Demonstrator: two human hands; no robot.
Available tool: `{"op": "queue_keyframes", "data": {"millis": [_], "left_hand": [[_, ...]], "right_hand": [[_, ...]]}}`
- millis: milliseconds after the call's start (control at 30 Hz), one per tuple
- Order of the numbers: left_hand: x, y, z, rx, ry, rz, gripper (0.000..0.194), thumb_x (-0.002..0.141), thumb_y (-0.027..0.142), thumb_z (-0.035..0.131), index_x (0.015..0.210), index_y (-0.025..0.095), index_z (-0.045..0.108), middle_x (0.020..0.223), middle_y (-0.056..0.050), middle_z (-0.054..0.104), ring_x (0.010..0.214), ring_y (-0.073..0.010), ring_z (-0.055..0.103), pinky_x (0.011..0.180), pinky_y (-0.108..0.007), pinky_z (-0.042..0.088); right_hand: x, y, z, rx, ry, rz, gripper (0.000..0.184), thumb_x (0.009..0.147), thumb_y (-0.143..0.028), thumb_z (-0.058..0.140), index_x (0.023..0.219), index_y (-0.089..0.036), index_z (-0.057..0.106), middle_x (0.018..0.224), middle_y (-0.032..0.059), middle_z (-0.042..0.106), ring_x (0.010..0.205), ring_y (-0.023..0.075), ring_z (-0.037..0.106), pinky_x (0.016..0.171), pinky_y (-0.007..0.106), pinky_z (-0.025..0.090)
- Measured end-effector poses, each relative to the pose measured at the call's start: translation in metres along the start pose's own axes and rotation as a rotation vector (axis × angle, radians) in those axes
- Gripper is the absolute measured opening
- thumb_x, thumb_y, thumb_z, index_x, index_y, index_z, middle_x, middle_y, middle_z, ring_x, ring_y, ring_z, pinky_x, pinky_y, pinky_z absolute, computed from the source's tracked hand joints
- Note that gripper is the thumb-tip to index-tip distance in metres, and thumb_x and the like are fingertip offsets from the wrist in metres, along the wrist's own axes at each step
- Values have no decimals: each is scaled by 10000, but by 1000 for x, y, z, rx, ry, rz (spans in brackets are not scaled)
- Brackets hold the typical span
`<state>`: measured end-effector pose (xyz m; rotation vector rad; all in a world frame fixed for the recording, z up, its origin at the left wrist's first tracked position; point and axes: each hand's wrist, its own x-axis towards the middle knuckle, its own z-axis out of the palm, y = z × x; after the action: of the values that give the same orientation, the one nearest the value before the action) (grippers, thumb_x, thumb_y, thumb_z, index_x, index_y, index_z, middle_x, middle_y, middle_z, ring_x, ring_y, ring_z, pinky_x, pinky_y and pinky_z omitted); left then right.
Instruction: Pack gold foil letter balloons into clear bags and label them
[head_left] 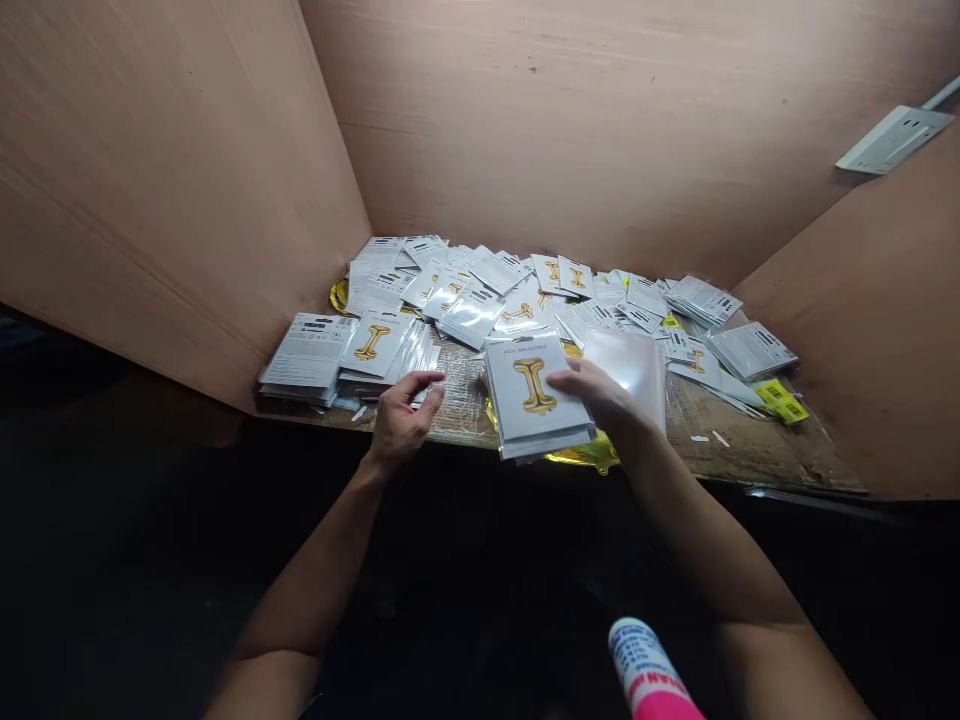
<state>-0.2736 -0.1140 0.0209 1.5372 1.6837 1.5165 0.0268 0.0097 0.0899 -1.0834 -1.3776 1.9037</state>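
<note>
So we've got a small stack of foil balloon packs (536,412) in our right hand (606,398), right around the front edge of the counter (750,455). Top card faces up with a gold letter I on it. The right fingers are pinching that stack by its right side, thumb across the top card; the ones underneath are hidden. Can't tell if the stack is touching the counter.

Our left hand (405,425) is just left of it, fingers loosely curled with a gap between thumb and index finger. It's near two more stacks: one with a gold letter card on top (371,343), and one back side up (301,352) against the left wall (187,180).

Some shiny gold foil (585,456) pokes out below the packs, and clear plastic sleeves (636,362) lie just behind our right wrist. Further back there's a messy heap of packs (474,316). Yellow labels (784,400) sit over on the right, and a white socket (892,140) is up on the wood. Way down front, we can see a pink and white bottle (649,668).
</note>
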Motion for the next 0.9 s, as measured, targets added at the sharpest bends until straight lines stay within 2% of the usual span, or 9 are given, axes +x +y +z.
{"op": "queue_keyframes", "data": {"millis": [67,200,300,367,533,667,733,833,900], "left_hand": [[3,16,17,-190,-95,-79,374,982,542,734,1063,184,806,1035,-102,827,945,-249,782,895,-375,624],[9,44,54,-484,-21,-96,511,875,609,859,1132,181,752,1109,-123,816,1042,-253,786,958,-367,617],[-1,62,86,-783,-149,-125,754,766,676,926,1295,204,670,1324,-170,763,1219,-305,759,1021,-403,617],[-9,71,107,-870,-131,-169,737,757,656,942,1267,205,660,1263,-153,778,1158,-288,776,976,-375,629],[0,87,137,-804,27,-230,537,774,463,977,1121,178,683,1061,-89,806,939,-223,790,902,-343,640],[24,84,134,-660,65,-84,403,820,374,916,1094,181,692,1036,-62,789,928,-204,763,887,-324,623],[31,71,127,-543,69,36,373,823,326,880,1114,186,692,1048,-59,775,969,-219,750,909,-337,615],[34,37,119,-361,-84,168,423,799,301,845,1177,188,693,1122,-88,762,1075,-271,735,1003,-409,605],[31,13,121,-296,-264,214,487,770,339,846,1202,182,685,1168,-117,744,1127,-308,723,1056,-474,594]], "right_hand": [[5,-15,-3,-194,92,-195,532,726,-364,875,1169,-172,651,1010,90,807,856,276,764,804,433,658],[-3,-27,11,-872,423,-563,457,817,-350,782,1211,-171,636,922,66,725,816,246,659,767,375,568],[-22,3,35,-1259,587,-747,376,976,-309,657,1323,-164,652,923,97,678,862,257,613,774,347,508],[-28,35,49,-1353,655,-844,387,1047,-314,590,1396,-162,661,945,125,657,905,277,598,820,374,509],[-22,84,55,-1282,623,-948,639,1044,-369,622,1635,-147,525,1148,181,645,1116,354,600,1156,614,462],[-23,78,31,-1105,508,-1057,632,1035,-347,643,1619,-147,509,1375,219,602,1312,377,576,1258,642,409],[-25,69,9,-925,577,-1034,625,1008,-367,702,1576,-179,519,1396,210,589,1354,375,564,1237,624,447],[-22,60,-26,-686,566,-839,943,860,-474,871,1628,-180,409,1540,222,499,1469,394,489,1260,614,429],[-17,60,-42,-596,312,-666,1088,768,-503,919,1651,-181,371,1590,208,472,1496,383,478,1277,572,418]]}}
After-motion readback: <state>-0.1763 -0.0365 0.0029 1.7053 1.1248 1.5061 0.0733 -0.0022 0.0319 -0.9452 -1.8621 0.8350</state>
